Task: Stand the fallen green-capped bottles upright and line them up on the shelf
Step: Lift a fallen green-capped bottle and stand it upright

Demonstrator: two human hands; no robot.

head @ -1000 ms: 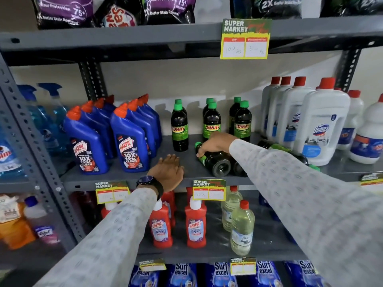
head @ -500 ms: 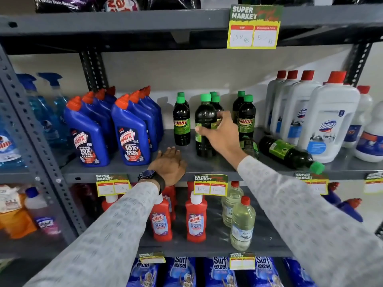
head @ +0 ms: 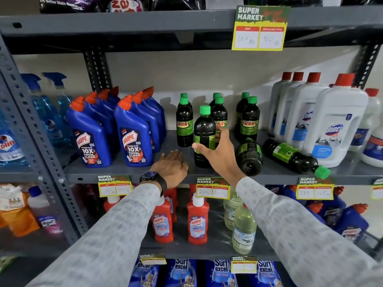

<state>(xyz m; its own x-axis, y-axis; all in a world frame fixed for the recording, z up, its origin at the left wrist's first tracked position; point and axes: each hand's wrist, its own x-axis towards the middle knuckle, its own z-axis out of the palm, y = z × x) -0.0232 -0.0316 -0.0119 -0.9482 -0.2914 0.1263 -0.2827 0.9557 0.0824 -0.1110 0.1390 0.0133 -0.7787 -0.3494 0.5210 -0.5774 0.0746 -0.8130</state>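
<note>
Right hand (head: 219,150) grasps the upright green-capped bottle (head: 204,137) at mid-body; left hand (head: 172,167) lies flat, released, beside it. Best to settle its base squarely on the shelf (head: 132,171) before letting go; two fallen bottles (head: 290,155) wait just right of it.

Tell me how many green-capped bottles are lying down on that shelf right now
2. One fallen bottle lies end-on just right of the right hand; another lies slanted beside the white jugs, cap toward the shelf edge. Others may hide behind the standing ones.
</note>
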